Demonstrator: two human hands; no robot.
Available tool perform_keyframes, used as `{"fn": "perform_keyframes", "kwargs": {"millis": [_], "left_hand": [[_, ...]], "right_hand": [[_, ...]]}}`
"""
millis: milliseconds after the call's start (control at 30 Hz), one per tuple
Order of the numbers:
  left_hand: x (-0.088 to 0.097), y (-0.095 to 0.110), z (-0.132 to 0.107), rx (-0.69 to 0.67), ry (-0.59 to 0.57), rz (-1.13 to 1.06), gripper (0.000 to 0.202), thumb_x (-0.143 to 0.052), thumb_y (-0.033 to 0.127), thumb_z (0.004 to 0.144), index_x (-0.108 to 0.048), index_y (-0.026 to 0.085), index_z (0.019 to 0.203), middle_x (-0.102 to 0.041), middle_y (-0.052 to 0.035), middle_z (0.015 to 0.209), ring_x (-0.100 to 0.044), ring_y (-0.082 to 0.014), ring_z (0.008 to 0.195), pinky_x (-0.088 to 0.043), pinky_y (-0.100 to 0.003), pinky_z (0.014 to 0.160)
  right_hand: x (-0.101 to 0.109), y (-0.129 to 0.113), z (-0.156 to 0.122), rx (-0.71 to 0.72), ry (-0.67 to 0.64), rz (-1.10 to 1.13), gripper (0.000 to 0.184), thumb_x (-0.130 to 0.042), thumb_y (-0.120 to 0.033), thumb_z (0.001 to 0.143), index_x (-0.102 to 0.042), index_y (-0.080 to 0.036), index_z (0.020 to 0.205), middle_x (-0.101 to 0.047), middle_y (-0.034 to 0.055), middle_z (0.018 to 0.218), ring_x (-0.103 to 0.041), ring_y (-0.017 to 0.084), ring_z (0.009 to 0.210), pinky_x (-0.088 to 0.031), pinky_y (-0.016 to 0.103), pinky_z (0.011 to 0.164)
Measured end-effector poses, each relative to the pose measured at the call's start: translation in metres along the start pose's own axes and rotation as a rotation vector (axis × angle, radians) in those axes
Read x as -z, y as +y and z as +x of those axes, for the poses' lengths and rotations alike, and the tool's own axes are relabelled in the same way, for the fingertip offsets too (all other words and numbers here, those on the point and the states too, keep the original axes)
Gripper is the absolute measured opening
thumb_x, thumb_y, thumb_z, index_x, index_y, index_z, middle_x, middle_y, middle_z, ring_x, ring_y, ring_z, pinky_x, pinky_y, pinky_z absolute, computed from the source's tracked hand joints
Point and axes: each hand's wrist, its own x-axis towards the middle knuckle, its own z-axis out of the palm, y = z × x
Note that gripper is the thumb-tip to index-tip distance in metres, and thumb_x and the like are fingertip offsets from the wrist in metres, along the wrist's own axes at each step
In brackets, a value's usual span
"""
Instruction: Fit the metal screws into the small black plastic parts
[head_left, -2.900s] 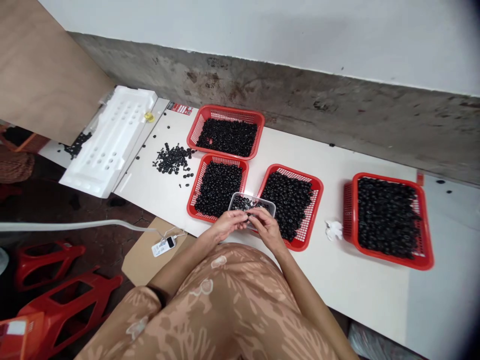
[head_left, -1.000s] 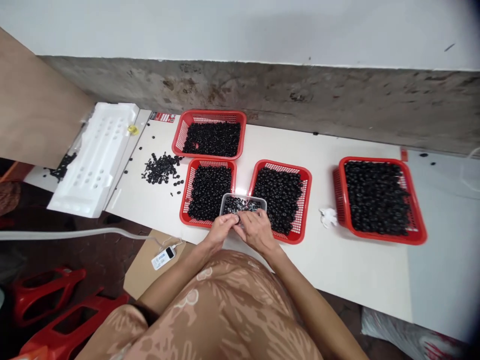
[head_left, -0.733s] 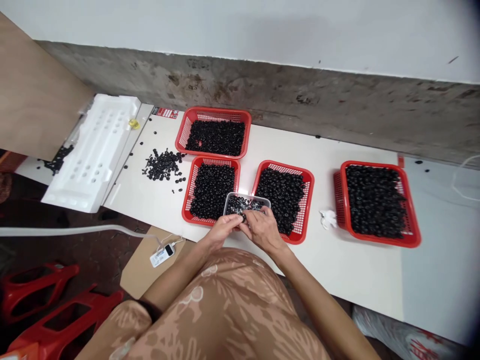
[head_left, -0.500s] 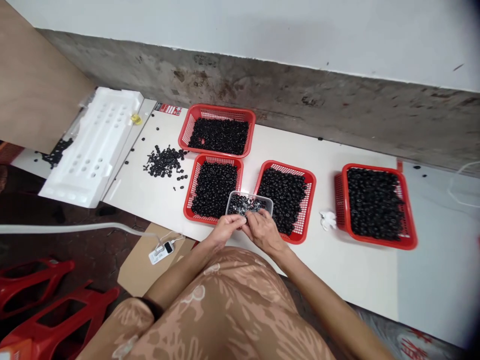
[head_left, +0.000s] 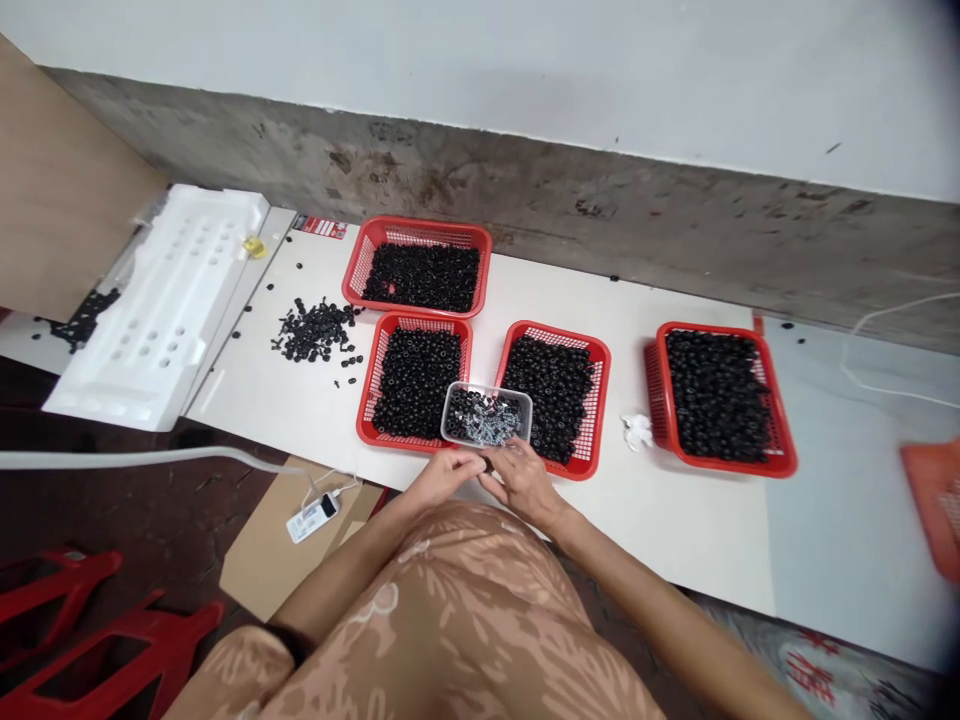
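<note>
My left hand (head_left: 446, 478) and my right hand (head_left: 525, 485) sit close together on the white table, just in front of a small clear plastic tub (head_left: 486, 436). Their fingertips meet around a small black part (head_left: 488, 463), partly hidden by the fingers. The tub holds black rings mixed with silvery screws and rests across the rims of two red baskets. A red mesh basket (head_left: 375, 390) to its left and another (head_left: 592, 400) to its right are filled with black rings.
Another full red basket (head_left: 416, 225) stands behind them, and a larger one (head_left: 780, 420) stands at right beside a white tissue (head_left: 637, 432). A loose black pile (head_left: 315, 330) lies at left near a white foam tray (head_left: 150, 310). Red stool legs (head_left: 112, 640) stand on the floor.
Both hands have drawn back from above the tub to just in front of it, uncovering the silvery screws. The view has shifted, and an orange object has entered at the right edge.
</note>
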Motion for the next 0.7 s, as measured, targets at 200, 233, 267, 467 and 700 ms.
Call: {"fn": "perform_keyframes", "kwargs": {"millis": [200, 233, 267, 467, 700], "left_hand": [[0.014, -0.014, -0.016, 0.157, -0.056, 0.056, 0.039, -0.065, 0.046, 0.078, -0.071, 0.014, 0.098, -0.068, -0.0113, 0.103, -0.06, -0.0203, 0.095, -0.041, -0.029, 0.087], [0.016, -0.018, -0.019, 0.187, -0.092, 0.066, 0.039, -0.065, 0.046, 0.078, -0.071, 0.014, 0.098, -0.068, -0.0112, 0.102, -0.06, -0.0203, 0.094, -0.042, -0.029, 0.087], [0.017, -0.022, -0.023, 0.217, -0.134, 0.078, 0.038, -0.065, 0.047, 0.077, -0.071, 0.014, 0.096, -0.068, -0.0109, 0.101, -0.061, -0.0203, 0.093, -0.042, -0.028, 0.086], [0.039, -0.051, -0.045, 0.28, -0.208, 0.087, 0.042, -0.063, 0.053, 0.076, -0.072, 0.015, 0.092, -0.068, -0.009, 0.097, -0.059, -0.0202, 0.091, -0.042, -0.028, 0.085], [0.079, -0.13, -0.086, 0.487, 0.111, 0.156, 0.05, -0.069, 0.06, 0.065, -0.068, 0.013, 0.082, -0.066, -0.0062, 0.081, -0.056, -0.021, 0.083, -0.039, -0.03, 0.079]], "right_hand": [[0.022, 0.058, 0.018, -0.446, 0.115, -0.011, 0.039, -0.048, -0.047, 0.093, -0.065, -0.014, 0.107, -0.07, 0.0085, 0.087, -0.063, 0.017, 0.068, -0.044, 0.031, 0.074], [0.025, 0.07, 0.025, -0.529, 0.137, 0.011, 0.045, -0.047, -0.049, 0.093, -0.062, -0.015, 0.117, -0.07, 0.0103, 0.096, -0.064, 0.019, 0.077, -0.045, 0.031, 0.073], [0.028, 0.082, 0.03, -0.586, 0.165, 0.031, 0.048, -0.045, -0.05, 0.093, -0.058, -0.016, 0.124, -0.068, 0.0112, 0.102, -0.064, 0.021, 0.086, -0.047, 0.032, 0.075], [0.013, 0.107, -0.021, -0.847, 0.285, 0.147, 0.047, -0.039, -0.051, 0.094, -0.067, -0.016, 0.109, -0.069, 0.0088, 0.098, -0.063, 0.02, 0.086, -0.048, 0.033, 0.078], [-0.042, 0.089, -0.144, -0.898, 0.169, 0.052, 0.047, -0.04, -0.05, 0.094, -0.068, -0.012, 0.092, -0.068, 0.0114, 0.087, -0.061, 0.021, 0.077, -0.047, 0.032, 0.071]]}}
